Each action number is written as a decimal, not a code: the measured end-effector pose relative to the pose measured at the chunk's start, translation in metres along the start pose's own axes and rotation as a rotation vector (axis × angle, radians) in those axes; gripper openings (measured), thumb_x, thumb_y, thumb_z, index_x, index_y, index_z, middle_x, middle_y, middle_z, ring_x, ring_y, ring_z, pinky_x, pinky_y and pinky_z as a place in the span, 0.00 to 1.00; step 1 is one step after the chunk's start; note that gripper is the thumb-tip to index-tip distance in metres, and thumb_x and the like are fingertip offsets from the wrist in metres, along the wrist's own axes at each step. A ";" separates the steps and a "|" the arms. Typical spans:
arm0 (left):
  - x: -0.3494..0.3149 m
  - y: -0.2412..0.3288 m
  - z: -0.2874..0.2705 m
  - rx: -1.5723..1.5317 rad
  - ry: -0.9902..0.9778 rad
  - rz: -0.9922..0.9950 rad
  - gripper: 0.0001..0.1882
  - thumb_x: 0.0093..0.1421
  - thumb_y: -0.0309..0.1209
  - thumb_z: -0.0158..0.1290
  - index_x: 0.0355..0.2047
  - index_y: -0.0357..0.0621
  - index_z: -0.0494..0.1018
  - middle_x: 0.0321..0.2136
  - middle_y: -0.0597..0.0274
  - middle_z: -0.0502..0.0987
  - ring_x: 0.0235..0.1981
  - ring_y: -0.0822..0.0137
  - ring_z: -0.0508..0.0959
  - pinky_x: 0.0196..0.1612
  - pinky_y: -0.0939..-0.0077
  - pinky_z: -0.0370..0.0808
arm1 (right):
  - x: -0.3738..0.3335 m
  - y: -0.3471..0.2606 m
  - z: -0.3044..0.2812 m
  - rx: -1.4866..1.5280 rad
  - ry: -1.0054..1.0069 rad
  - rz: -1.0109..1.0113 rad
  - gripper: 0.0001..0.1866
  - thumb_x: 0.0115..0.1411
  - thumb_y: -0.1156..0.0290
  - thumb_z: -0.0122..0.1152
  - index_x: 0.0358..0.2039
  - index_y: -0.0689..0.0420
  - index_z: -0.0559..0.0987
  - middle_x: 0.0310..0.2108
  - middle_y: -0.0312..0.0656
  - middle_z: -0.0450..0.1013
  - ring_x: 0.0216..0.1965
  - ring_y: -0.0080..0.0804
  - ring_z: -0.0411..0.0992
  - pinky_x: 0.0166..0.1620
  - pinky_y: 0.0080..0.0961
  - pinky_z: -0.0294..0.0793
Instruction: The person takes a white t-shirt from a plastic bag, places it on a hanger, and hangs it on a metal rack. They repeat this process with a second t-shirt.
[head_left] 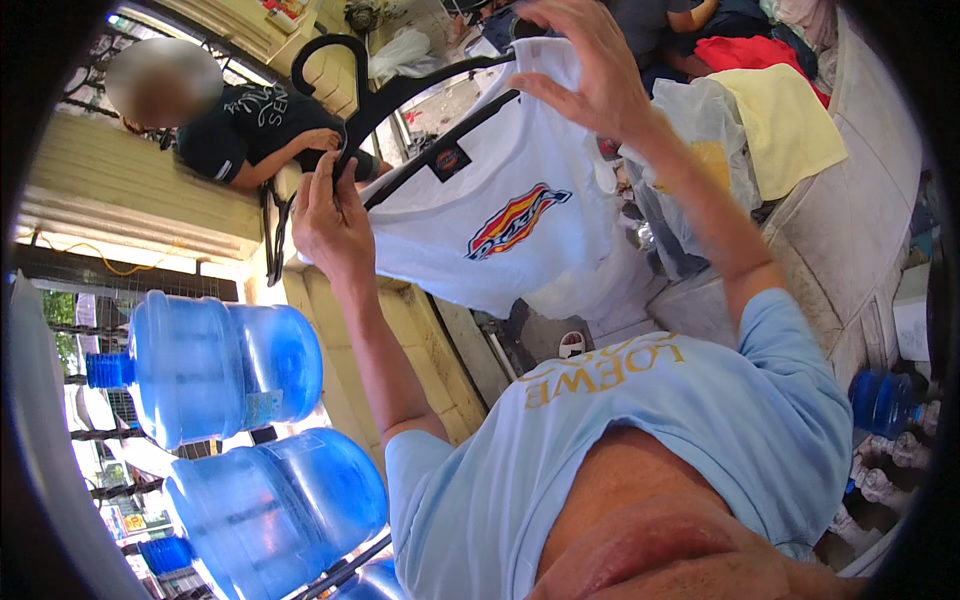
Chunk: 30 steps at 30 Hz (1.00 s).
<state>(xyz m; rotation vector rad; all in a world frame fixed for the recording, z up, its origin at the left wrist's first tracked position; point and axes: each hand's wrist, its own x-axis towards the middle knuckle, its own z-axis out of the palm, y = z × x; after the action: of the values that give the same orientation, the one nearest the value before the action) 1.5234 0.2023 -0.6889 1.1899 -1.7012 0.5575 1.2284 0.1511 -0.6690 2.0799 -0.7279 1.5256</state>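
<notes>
My left hand (pixel 335 215) is closed on a black clothes hanger (pixel 378 103), pinching it near its left end. A white T-shirt (pixel 500 225) with a red, yellow and blue chest print hangs from the hanger. The hanger's lower bar crosses the shirt's neck opening, beside a black neck label. At the shirt's other shoulder, my right hand (pixel 600 80) has its thumb and fingers spread apart around the hanger's right end. Both arms are raised in front of me. The lower part of the shirt droops in folds.
Large blue water jugs (pixel 230 370) lie on their sides at the left. Beyond my left hand, a person in a black T-shirt (pixel 255 130) is by a ledge. A yellow cloth (pixel 785 120), a clear plastic bag (pixel 700 130) and red fabric (pixel 755 55) lie at the right.
</notes>
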 end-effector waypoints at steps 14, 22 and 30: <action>0.023 0.026 -0.011 0.222 0.054 0.087 0.09 0.55 0.26 0.58 0.38 0.41 0.78 0.24 0.61 0.76 0.22 0.66 0.76 0.24 0.74 0.70 | -0.012 0.040 0.063 0.194 0.039 0.239 0.11 0.53 0.72 0.62 0.37 0.60 0.75 0.24 0.37 0.76 0.20 0.27 0.73 0.27 0.20 0.74; 0.018 0.022 -0.017 0.200 -0.029 -0.016 0.10 0.55 0.23 0.57 0.39 0.39 0.78 0.29 0.57 0.78 0.27 0.70 0.79 0.28 0.77 0.74 | 0.020 0.014 0.027 0.270 -0.016 -0.073 0.05 0.52 0.74 0.60 0.31 0.58 0.76 0.24 0.38 0.71 0.26 0.34 0.71 0.30 0.24 0.68; 0.002 0.012 -0.014 -0.004 0.022 -0.013 0.11 0.53 0.19 0.57 0.38 0.36 0.77 0.22 0.58 0.74 0.21 0.69 0.74 0.25 0.77 0.70 | -0.029 0.066 0.036 0.767 -0.548 0.559 0.17 0.65 0.60 0.47 0.46 0.56 0.77 0.44 0.37 0.75 0.46 0.24 0.70 0.51 0.19 0.66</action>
<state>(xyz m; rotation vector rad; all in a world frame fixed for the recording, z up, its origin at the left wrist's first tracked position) 1.5182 0.2174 -0.6794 1.1873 -1.6740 0.5568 1.2037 0.0821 -0.7034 3.1447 -1.1123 1.6982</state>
